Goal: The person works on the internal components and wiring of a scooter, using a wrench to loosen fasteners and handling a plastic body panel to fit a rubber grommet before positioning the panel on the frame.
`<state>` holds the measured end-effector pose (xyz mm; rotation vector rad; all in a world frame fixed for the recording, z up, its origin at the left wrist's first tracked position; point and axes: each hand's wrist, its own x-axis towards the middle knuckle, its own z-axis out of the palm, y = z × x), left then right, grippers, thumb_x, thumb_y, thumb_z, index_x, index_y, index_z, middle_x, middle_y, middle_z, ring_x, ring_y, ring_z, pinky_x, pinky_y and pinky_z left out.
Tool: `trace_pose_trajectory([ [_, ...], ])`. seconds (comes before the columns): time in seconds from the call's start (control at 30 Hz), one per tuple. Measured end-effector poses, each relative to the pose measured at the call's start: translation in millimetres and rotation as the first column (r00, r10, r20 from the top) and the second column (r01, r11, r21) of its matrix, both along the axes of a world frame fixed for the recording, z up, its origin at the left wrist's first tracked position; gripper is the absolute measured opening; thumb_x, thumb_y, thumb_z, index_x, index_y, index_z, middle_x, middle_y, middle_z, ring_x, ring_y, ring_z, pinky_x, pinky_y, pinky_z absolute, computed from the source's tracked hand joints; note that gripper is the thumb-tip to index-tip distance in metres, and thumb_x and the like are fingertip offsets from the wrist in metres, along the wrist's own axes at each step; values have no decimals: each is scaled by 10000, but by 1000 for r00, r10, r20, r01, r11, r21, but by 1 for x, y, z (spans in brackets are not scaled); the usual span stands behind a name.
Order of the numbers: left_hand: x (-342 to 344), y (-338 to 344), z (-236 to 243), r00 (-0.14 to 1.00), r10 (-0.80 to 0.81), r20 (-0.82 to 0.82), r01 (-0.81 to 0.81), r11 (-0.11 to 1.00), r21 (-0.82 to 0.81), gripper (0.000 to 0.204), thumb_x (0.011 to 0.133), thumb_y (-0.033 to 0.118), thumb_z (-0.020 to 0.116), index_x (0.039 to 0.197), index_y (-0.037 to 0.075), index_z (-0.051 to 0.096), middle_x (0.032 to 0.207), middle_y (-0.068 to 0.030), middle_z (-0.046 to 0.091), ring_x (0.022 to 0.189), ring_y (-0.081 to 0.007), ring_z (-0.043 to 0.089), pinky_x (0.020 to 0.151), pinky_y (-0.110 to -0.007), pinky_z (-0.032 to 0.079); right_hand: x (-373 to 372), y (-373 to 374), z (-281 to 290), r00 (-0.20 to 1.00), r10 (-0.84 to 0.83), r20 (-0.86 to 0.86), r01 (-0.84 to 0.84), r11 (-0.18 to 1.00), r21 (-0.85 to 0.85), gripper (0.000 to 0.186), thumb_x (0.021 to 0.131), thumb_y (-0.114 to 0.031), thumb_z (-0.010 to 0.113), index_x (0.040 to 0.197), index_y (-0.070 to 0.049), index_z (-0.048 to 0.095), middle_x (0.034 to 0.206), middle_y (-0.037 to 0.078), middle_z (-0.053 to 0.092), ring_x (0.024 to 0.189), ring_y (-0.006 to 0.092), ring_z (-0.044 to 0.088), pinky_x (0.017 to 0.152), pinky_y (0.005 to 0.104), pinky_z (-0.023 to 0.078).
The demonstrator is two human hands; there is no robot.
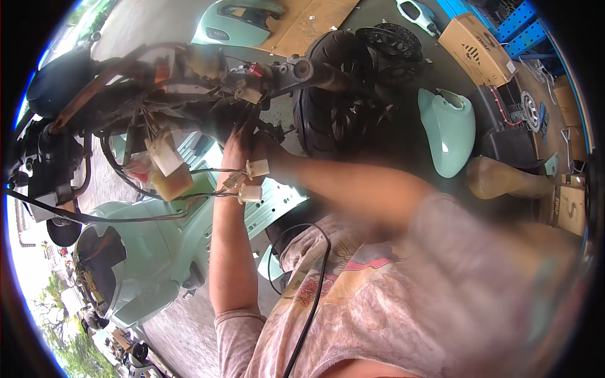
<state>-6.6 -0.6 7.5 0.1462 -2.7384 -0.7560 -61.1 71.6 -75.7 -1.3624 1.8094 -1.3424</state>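
A dark scooter frame with wiring [189, 88] spans the upper left, with a red switch piece [255, 69] on top. My left hand [236, 148] reaches up into the dark area beneath the steering column, beside my right hand [263, 151], which is blurred and partly in shadow. Both sets of fingers are mostly hidden, so I cannot tell what they hold. White connectors [258, 167] dangle on wires in front of my forearms, and larger cream connectors [167, 164] hang to the left. A black tire [324, 113] is just right of my hands.
Mint-green body panels [157, 239] sit below the frame, with another panel [444, 132] on the floor at right. A cardboard sheet [309, 19], a brake disc [387, 44], a cardboard box [476, 47], a black bin-like part [495, 120] and blue shelving [517, 25] surround the work area.
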Motion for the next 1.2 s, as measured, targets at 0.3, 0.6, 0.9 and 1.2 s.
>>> trace_pose_trajectory([
  [0.3,-3,7,24,977,70,199,-67,998,-22,437,826,104,512,1246,-14,508,1129,-245,578,1023,-373,561,896,-381,441,8,-28,-11,778,-90,622,242,956,-165,321,802,-183,640,1081,-32,594,1017,141,653,982,234,633,807,320,496],
  [0.6,-12,9,24,958,135,252,-151,987,47,390,818,114,429,1157,-39,549,1066,-284,587,1021,-415,556,874,-421,453,6,-14,-7,692,-84,717,256,957,-135,281,870,-70,450,1120,-57,577,1032,102,631,952,189,609,760,274,483],
  [0.9,-4,1,-10,990,107,91,-134,914,383,332,799,38,528,1125,-8,565,993,-169,612,846,-258,598,746,-339,481,-53,68,105,620,-250,744,-130,902,412,225,937,-225,390,856,-68,530,685,38,458,569,119,433,451,283,361],
  [1.2,2,11,-13,993,47,-106,-43,998,43,383,848,29,475,1223,-38,515,1159,-227,563,1079,-339,543,892,-388,447,-8,25,19,912,-18,410,50,996,-68,253,824,-61,560,1068,2,584,1053,135,624,1028,223,598,862,302,466],
])
